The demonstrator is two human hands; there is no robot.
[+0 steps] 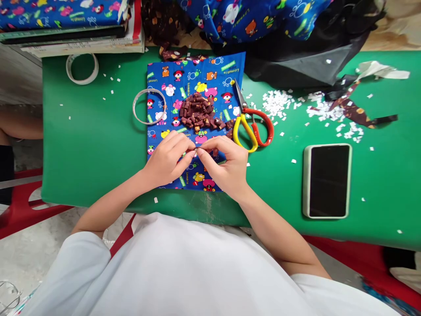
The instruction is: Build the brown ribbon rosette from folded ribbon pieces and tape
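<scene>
My left hand (167, 159) and my right hand (223, 164) meet over the near part of a blue cartoon-print cloth (194, 79) on the green table (92, 145). Both pinch a tiny piece between thumb and fingertips where they touch; it is too small to name. Just beyond the fingers lies a heap of small dark brown fabric pieces (199, 112) on the cloth. Scissors (251, 123) with one yellow and one red handle lie to the right of the heap, blades pointing away from me.
A phone (326, 180) lies face up at the right. A clear tape ring (149, 106) and a white tape roll (82, 68) sit at the left. White paper bits (276, 103) and brown strips (358, 114) litter the right; more cloth and black fabric (296, 57) pile behind.
</scene>
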